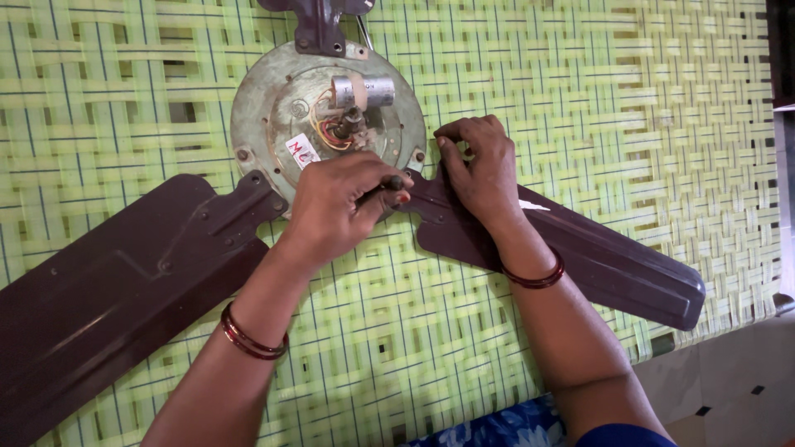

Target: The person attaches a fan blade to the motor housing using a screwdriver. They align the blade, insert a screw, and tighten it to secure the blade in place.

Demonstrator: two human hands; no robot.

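A ceiling fan lies on a green woven cot. Its round grey motor housing (273,108) shows red and yellow wires and a small silver cylinder (373,89). Dark maroon blades stick out to the left (108,281) and to the right (613,257). My left hand (335,207) is closed around a dark tool handle with a red tip (389,189), at the lower edge of the housing. My right hand (476,161) presses on the right blade's bracket beside the housing, fingers bent; what lies under them is hidden. Both wrists wear red bangles.
The green woven cot surface (646,108) fills most of the view. A third blade bracket (319,25) points away at the top. A tiled floor (729,389) shows at the lower right, and blue flowered cloth (505,426) at the bottom edge.
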